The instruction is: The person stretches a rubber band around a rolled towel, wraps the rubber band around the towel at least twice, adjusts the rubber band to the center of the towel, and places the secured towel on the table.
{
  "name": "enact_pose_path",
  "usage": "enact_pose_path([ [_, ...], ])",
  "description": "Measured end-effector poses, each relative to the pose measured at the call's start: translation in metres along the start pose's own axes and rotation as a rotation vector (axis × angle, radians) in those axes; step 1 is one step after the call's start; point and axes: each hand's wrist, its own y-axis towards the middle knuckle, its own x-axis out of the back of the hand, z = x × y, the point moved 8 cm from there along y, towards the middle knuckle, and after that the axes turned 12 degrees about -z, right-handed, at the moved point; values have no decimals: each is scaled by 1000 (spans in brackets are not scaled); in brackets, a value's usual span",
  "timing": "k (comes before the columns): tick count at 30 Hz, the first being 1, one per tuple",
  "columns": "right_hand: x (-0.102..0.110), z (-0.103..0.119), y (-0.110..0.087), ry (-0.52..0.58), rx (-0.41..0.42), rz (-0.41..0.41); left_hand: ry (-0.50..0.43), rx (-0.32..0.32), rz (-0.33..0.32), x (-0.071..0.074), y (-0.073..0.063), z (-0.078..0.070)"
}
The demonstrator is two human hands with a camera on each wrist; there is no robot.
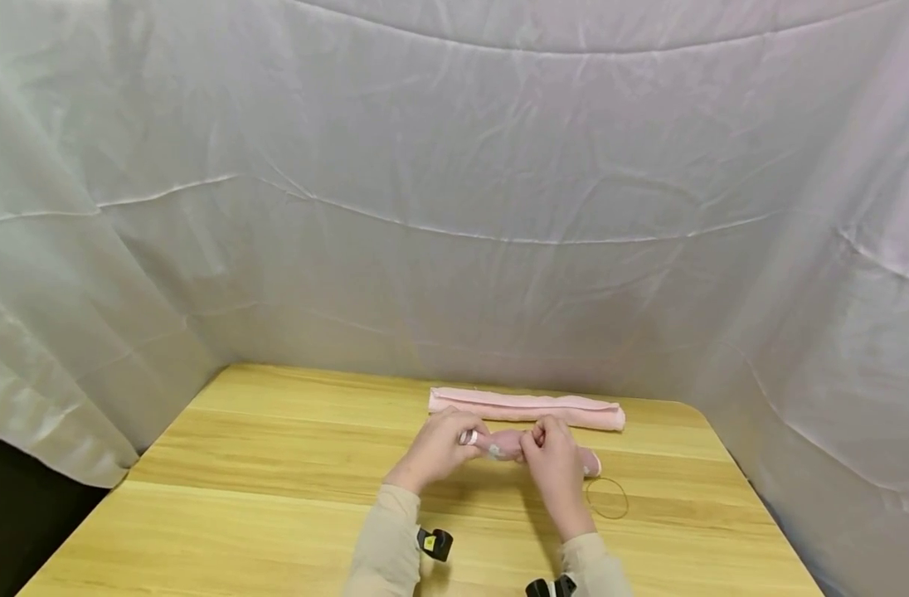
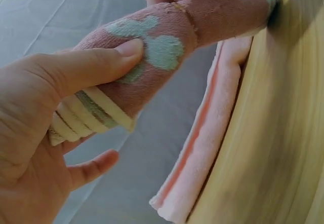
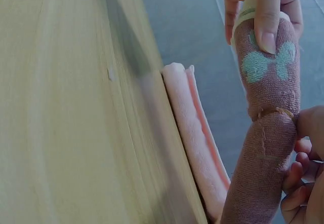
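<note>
A mauve rolled towel with mint bow shapes and a cream striped end is held up over the table. My left hand grips it by the striped end, thumb pressed on the bow pattern. Around the middle of the roll sits a thin brown rubber band, and the towel narrows there. My right hand pinches at this band from the side, its other fingers curled beside the roll. The towel's far end sticks out to the right, past my right hand.
A pale pink rolled towel lies along the back of the wooden table. Right of my right hand, a second, loose rubber band lies on the wood. Grey curtains hang behind and at both sides.
</note>
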Motion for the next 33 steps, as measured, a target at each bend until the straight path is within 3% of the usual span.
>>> enact_pose_path([
  [4, -1, 4, 2, 0, 29, 25, 14, 23, -88, 11, 1, 7],
  [10, 3, 19, 2, -11, 180, -17, 43, 35, -230, 29, 0, 18],
  [13, -1, 22, 1, 16, 208, 4, 29, 29, -238, 30, 1, 19],
  [22, -12, 16, 0, 141, 142, 101, 6, 5, -286, 36, 2, 21],
  [30, -15, 22, -6, 164, 341, 167, -48, 27, -309, 40, -2, 28],
  [33, -17, 21, -8, 149, 356, 218, -78, 20, -320, 41, -2, 28],
])
